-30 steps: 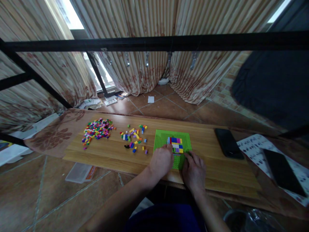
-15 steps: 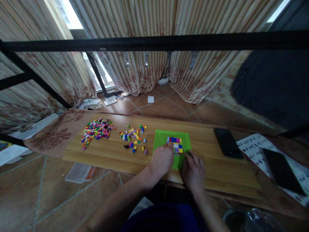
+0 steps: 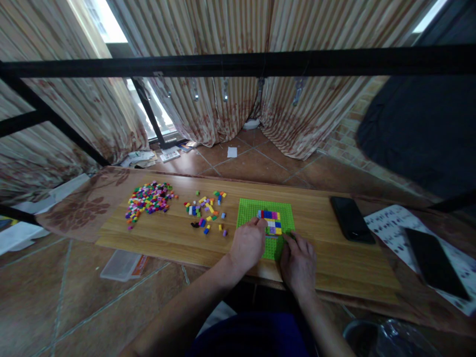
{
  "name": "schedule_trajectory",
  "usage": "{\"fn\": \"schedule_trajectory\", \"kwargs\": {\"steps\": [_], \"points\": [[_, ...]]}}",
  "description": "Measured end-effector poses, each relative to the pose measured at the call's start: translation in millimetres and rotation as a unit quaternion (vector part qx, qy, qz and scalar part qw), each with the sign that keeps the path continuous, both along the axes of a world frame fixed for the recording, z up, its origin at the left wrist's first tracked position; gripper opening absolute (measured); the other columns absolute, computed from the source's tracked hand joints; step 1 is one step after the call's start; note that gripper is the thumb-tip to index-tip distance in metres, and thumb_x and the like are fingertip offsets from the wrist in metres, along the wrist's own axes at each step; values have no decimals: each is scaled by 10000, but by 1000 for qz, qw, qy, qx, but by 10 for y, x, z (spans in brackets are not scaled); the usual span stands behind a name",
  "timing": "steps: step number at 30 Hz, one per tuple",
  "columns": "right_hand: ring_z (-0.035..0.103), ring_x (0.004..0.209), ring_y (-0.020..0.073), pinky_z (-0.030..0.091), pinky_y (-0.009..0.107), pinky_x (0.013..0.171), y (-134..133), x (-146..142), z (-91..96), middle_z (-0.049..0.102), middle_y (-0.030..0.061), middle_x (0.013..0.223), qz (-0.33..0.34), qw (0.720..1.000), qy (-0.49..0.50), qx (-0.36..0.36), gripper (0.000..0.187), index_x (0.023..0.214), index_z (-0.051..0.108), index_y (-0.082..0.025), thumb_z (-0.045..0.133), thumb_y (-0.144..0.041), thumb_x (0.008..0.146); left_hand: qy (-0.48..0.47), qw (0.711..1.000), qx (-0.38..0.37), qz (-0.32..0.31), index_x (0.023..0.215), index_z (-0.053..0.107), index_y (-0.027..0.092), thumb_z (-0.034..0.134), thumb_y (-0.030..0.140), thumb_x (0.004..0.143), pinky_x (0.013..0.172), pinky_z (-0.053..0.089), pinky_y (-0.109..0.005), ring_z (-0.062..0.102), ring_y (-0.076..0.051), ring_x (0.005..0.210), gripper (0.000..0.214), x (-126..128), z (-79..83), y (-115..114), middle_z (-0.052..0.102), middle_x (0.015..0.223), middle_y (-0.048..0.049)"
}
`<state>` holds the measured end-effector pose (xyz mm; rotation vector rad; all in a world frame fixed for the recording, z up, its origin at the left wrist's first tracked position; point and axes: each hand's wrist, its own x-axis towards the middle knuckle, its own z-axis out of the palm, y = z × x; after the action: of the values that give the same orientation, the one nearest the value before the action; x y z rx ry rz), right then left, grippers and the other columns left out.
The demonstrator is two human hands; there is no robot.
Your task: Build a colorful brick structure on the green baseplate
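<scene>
Left hand (image 3: 248,243) against coloured bricks (image 3: 275,224) on green baseplate (image 3: 246,210); right hand (image 3: 299,259) at baseplate's right edge.

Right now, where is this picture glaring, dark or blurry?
In the head view: the upper-left window glares white; the lap sinks into shadow; the printed sheet is too soft to read; the bricks on the green board lack crisp edges.

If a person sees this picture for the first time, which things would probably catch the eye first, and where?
Probably the heap of multicoloured toy bricks first, towards the wooden tabletop's left end. Next, the bright green baseplate near the middle, bearing rows of coloured bricks, with the left hand over its left part and the right hand at its right edge.
</scene>
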<state>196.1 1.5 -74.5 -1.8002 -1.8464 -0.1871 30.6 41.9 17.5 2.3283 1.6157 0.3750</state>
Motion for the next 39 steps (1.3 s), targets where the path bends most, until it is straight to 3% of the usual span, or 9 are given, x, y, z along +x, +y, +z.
{"fn": "schedule_trajectory", "kwargs": {"steps": [11, 18, 22, 26, 31, 34, 39], "points": [[513, 1042, 269, 417, 413, 886, 4, -3, 5, 623, 127, 1204, 0, 1000, 3, -2, 320, 1116, 661, -151, 417, -188, 912, -36, 993, 90, -74, 1008, 637, 220, 486, 144, 910, 776, 513, -284, 607, -161, 865, 195, -84, -179, 35, 648, 957, -19], [510, 1041, 270, 422, 423, 889, 5, -1, -4, 626, 130, 1211, -1, 1000, 6, -5, 332, 1119, 662, -148, 403, -193, 916, 8, 977, 193, -85, 1205, 586, 198, 461, 185, 936, 778, 517, -321, 558, -192, 927, 297, -136, -395, -58, 624, 1076, -63], [503, 1051, 268, 417, 417, 889, 8, 5, -13, 626, 133, 1203, 0, 1000, 7, -9, 336, 1129, 658, -148, 402, -204, 919, 46, 971, 206, -109, 1294, 525, 195, 454, 192, 936, 779, 507, -334, 549, -201, 934, 365, -181, -476, -71, 604, 1093, -78], [506, 1038, 265, 412, 416, 887, 14, 16, -42, 623, 121, 1202, 1, 1000, 7, -1, 335, 1124, 657, -161, 403, -203, 909, 67, 974, 169, -133, 1346, 479, 195, 437, 205, 943, 820, 500, -360, 548, -214, 969, 405, -205, -456, -74, 601, 1111, -88], [504, 1039, 262, 412, 426, 892, 24, 28, -64, 619, 129, 1196, 8, 1000, 8, 10, 332, 1115, 659, -162, 409, -200, 901, 10, 988, 107, -108, 1378, 440, 246, 406, 196, 952, 901, 489, -346, 553, -188, 1012, 430, -222, -318, -88, 586, 1156, -70], [498, 1044, 262, 413, 425, 899, 26, 30, -65, 616, 126, 1210, 6, 1000, 5, 10, 329, 1112, 660, -159, 410, -199, 902, -59, 989, 102, -88, 1424, 382, 232, 379, 202, 960, 899, 494, -335, 559, -182, 980, 465, -286, -232, -106, 602, 1081, -63], [488, 1059, 266, 409, 424, 904, 26, 34, -81, 616, 118, 1213, 4, 1000, 8, 3, 332, 1118, 659, -160, 406, -209, 909, -161, 979, 117, 36, 1351, 474, 190, 422, 203, 936, 894, 502, -334, 578, -187, 981, 418, -572, -252, -136, 618, 1021, -71]]}}
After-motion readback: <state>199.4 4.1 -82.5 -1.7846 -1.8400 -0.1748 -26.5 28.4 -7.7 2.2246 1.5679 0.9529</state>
